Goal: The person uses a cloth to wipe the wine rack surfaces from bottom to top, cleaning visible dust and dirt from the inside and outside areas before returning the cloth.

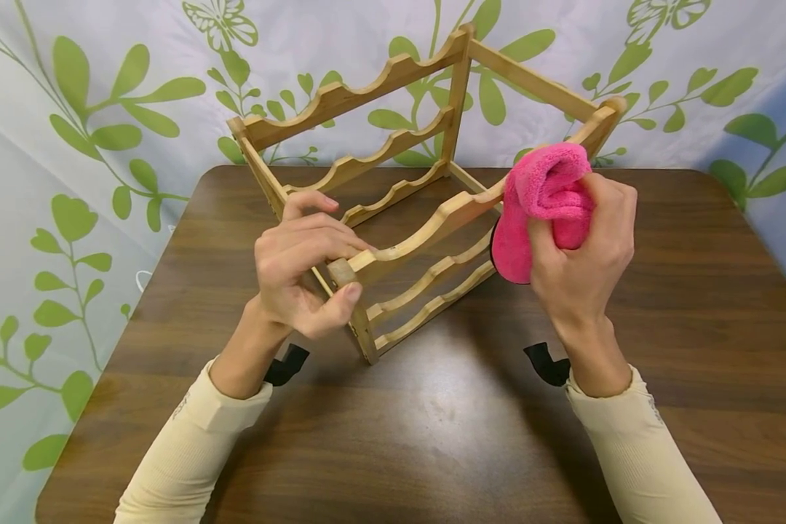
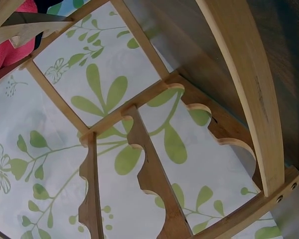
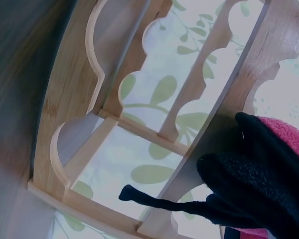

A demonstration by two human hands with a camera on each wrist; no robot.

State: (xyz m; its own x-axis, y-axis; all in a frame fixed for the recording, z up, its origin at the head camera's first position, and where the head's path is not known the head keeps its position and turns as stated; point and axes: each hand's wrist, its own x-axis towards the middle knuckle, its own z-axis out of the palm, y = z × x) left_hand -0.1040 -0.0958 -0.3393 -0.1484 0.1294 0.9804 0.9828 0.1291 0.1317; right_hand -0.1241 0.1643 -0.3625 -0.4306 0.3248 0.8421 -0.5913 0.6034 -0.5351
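Note:
A light wooden wine rack [image 1: 432, 231] with scalloped rails stands on the table. My left hand [image 1: 304, 269] grips its near left corner, with the thumb in front of the post and the fingers over the top rail. A bunched pink cloth [image 1: 517, 247] is in my right hand [image 1: 586, 255], pressed around the top front rail near its right end. In the right wrist view, the cloth shows a black side [image 3: 244, 184] with a thin black strip hanging from it. Neither hand appears in the wrist views. The left wrist view shows the rack's rails [image 2: 149, 169] and some pink cloth [image 2: 12, 57].
The brown wooden table [image 1: 445, 437] reaches back to a white curtain [image 1: 164, 44] with green leaves and butterflies. A black curved piece [image 1: 287, 365] sits by the left wrist, and a similar black piece [image 1: 546, 364] by the right wrist.

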